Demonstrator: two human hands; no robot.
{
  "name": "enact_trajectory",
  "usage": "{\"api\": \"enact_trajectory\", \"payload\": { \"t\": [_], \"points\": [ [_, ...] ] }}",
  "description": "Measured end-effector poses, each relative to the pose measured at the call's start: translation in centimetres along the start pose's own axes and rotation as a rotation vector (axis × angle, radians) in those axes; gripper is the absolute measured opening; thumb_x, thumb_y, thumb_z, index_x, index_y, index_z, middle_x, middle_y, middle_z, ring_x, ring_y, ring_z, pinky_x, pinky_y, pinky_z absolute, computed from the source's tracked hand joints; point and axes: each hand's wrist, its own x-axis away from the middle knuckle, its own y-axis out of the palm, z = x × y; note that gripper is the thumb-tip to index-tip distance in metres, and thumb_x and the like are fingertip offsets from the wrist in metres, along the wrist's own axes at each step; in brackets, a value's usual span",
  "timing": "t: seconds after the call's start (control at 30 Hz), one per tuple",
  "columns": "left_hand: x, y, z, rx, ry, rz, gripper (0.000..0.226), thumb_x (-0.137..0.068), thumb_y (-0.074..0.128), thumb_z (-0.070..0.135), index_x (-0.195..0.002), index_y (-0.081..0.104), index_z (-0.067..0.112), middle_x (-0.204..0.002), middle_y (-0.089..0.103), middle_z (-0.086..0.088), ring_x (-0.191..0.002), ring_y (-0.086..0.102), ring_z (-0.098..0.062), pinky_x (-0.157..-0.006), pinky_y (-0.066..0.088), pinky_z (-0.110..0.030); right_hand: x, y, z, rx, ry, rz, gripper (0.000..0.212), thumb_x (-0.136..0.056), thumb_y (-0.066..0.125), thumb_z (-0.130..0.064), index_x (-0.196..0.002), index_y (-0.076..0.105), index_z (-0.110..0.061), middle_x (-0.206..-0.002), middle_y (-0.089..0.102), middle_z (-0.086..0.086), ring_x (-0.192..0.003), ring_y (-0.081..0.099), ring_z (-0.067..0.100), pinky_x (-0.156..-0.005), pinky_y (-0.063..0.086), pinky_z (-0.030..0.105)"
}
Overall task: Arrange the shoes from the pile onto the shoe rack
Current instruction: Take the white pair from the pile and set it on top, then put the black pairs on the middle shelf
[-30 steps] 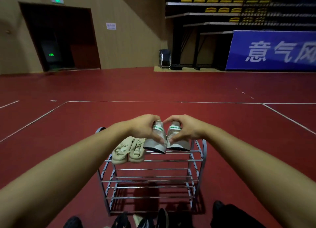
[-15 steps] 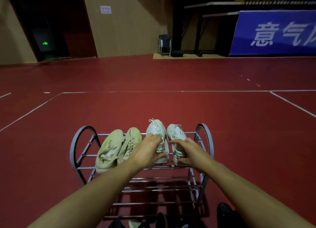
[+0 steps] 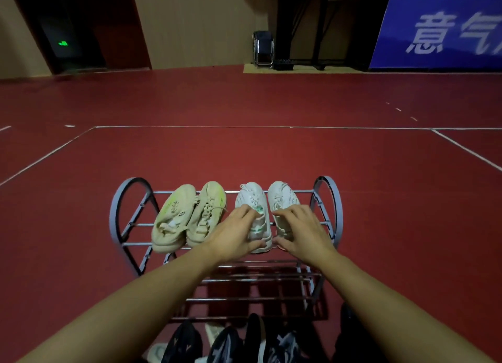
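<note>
I have both hands on the white pair on the top shelf of the shoe rack (image 3: 327,199), I'd judge to square them up side by side. My left hand (image 3: 233,235) lies over the left white shoe (image 3: 254,213), fingers spread on its tongue and thumb by the heel; my right hand (image 3: 304,232) rests the same way on the right white shoe (image 3: 282,199), fingers loose, not pinching. The beige pair (image 3: 187,215) sits just beside, toes pointing away, leaving that shelf full. The pile (image 3: 231,343) of dark shoes is cut off at the bottom edge, so I cannot count it.
</note>
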Motion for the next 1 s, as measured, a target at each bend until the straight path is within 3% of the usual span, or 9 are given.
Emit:
{"api": "enact_trajectory", "payload": {
  "t": [0.1, 0.17, 0.27, 0.37, 0.6, 0.73, 0.83, 0.9, 1.0],
  "points": [
    [2.1, -0.8, -0.1, 0.032, 0.005, 0.089, 0.057, -0.092, 0.058, 0.053, -0.138, 0.043, 0.024, -0.137, 0.039, 0.008, -0.125, 0.043, -0.010, -0.094, 0.051, -0.031, 1.2, 0.1, -2.2, -0.030, -0.153, 0.241, 0.043, -0.086, 0.066, -0.049, -0.122, 0.059, -0.026, -0.118, 0.054, -0.008, -0.113, 0.049, 0.015, -0.095, 0.043, 0.032],
    [4.3, -1.3, -0.5, 0.034, 0.026, 0.137, 0.041, -0.095, 0.053, 0.050, -0.127, 0.053, 0.025, -0.128, 0.048, 0.009, -0.120, 0.048, -0.011, -0.091, 0.052, -0.034, 2.5, 0.7, -4.2, -0.103, -0.292, 0.255, 0.031, -0.091, 0.064, -0.042, -0.113, 0.064, -0.020, -0.110, 0.058, -0.005, -0.103, 0.054, 0.017, -0.088, 0.044, 0.029],
    [8.9, -0.9, -1.7, 0.008, 0.040, 0.073, 0.027, -0.096, 0.048, 0.050, -0.105, 0.061, 0.028, -0.107, 0.059, 0.012, -0.101, 0.058, -0.012, -0.080, 0.052, -0.036, 5.1, 3.7, -6.3, -0.158, -0.385, 0.056, 0.027, -0.094, 0.058, -0.042, -0.108, 0.063, -0.019, -0.105, 0.060, -0.004, -0.095, 0.056, 0.018, -0.082, 0.047, 0.031],
    [13.7, 0.7, -3.7, -0.003, -0.019, -0.082, 0.026, -0.095, 0.046, 0.054, -0.098, 0.060, 0.032, -0.097, 0.061, 0.015, -0.090, 0.060, -0.009, -0.072, 0.052, -0.033, 7.5, 7.9, -7.2, -0.182, -0.370, -0.124, 0.028, -0.095, 0.055, -0.046, -0.109, 0.061, -0.022, -0.105, 0.059, -0.006, -0.096, 0.057, 0.017, -0.082, 0.049, 0.032],
    [21.2, 7.6, -10.1, 0.143, -0.304, -0.458, 0.026, -0.093, 0.057, 0.049, -0.107, 0.062, 0.028, -0.102, 0.052, 0.012, -0.095, 0.059, -0.015, -0.079, 0.046, -0.028, 10.3, 17.5, -7.2, -0.155, -0.205, -0.566, 0.035, -0.093, 0.055, -0.051, -0.122, 0.052, -0.032, -0.118, 0.052, -0.014, -0.110, 0.052, 0.009, -0.087, 0.047, 0.027],
    [22.6, 11.3, -13.1, 0.228, -0.432, -0.630, 0.036, -0.094, 0.058, 0.050, -0.120, 0.060, 0.025, -0.117, 0.058, 0.002, -0.104, 0.060, -0.019, -0.088, 0.045, -0.029, 10.9, 22.8, -6.0, -0.151, -0.122, -0.805, 0.042, -0.090, 0.058, -0.052, -0.126, 0.051, -0.030, -0.122, 0.053, -0.008, -0.114, 0.052, 0.015, -0.092, 0.047, 0.034],
    [22.6, 13.7, -14.8, 0.243, -0.491, -0.681, 0.042, -0.094, 0.055, 0.056, -0.126, 0.056, 0.029, -0.123, 0.059, 0.002, -0.112, 0.060, -0.021, -0.097, 0.046, -0.034, 10.2, 25.9, -5.5, -0.204, 0.008, -0.904, 0.046, -0.087, 0.064, -0.048, -0.124, 0.055, -0.023, -0.121, 0.055, 0.001, -0.113, 0.053, 0.019, -0.095, 0.045, 0.035],
    [22.4, 15.1, -16.0, 0.261, -0.509, -0.687, 0.044, -0.093, 0.055, 0.056, -0.127, 0.054, 0.028, -0.124, 0.059, 0.001, -0.112, 0.059, -0.021, -0.097, 0.046, -0.035, 9.4, 27.8, -5.1, -0.283, 0.096, -0.883, 0.044, -0.085, 0.068, -0.043, -0.121, 0.057, -0.019, -0.118, 0.054, 0.003, -0.109, 0.055, 0.022, -0.094, 0.046, 0.038],
    [22.2, 16.9, -17.3, 0.302, -0.523, -0.695, 0.047, -0.095, 0.055, 0.053, -0.131, 0.052, 0.023, -0.125, 0.056, -0.001, -0.114, 0.057, -0.020, -0.098, 0.044, -0.033, 8.1, 30.9, -4.5, -0.330, 0.228, -0.916, 0.046, -0.085, 0.072, -0.032, -0.125, 0.055, -0.015, -0.118, 0.047, 0.001, -0.107, 0.053, 0.020, -0.095, 0.044, 0.031]
  ]
}}
